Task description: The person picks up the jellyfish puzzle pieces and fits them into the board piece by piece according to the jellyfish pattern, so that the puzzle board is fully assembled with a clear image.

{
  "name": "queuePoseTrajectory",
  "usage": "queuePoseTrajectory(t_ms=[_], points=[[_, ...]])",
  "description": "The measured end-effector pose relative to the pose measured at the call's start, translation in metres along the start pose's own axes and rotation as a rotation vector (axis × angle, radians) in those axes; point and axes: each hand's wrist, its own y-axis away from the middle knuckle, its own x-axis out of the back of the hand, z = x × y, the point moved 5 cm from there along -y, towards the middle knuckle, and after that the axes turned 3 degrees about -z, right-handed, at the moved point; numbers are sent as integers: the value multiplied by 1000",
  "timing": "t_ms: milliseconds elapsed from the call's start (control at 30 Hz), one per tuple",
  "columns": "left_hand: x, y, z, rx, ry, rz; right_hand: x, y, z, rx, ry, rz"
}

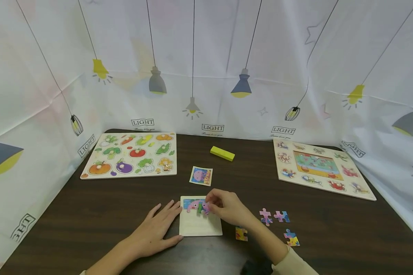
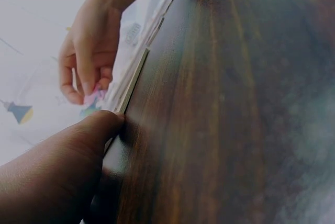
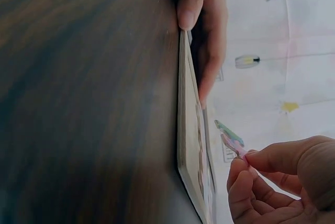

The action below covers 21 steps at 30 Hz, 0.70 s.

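A square cream puzzle board [image 1: 200, 225] lies on the dark table, with joined pink and blue pieces [image 1: 191, 204] along its top edge. My left hand [image 1: 158, 229] rests at the board's left side, fingers straight and spread, the thumb [image 2: 112, 122] against the lower edge. Between thumb and fingers my right hand [image 1: 228, 208] pinches a pink and green puzzle piece [image 3: 234, 143], tilted and raised over the board. Several loose puzzle pieces lie to the right, among them a pink one [image 1: 265, 215] and a yellow one [image 1: 241, 233] beside the right forearm.
Beyond the board lie a small picture card [image 1: 201, 176] and a yellow block [image 1: 222, 153]. A vegetable peg board [image 1: 129, 156] stands back left, a sea-animal board [image 1: 321, 168] back right. A printed white curtain [image 1: 206, 57] closes off the table's far side.
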Motion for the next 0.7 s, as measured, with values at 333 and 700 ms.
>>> queuePoseTrajectory(t_ms=[333, 700], points=[[-1, 1, -1, -4, 2, 9, -20, -15, -9, 32, -39, -39], [0, 1, 0, -8, 3, 3, -29, -21, -11, 20, -63, -55]])
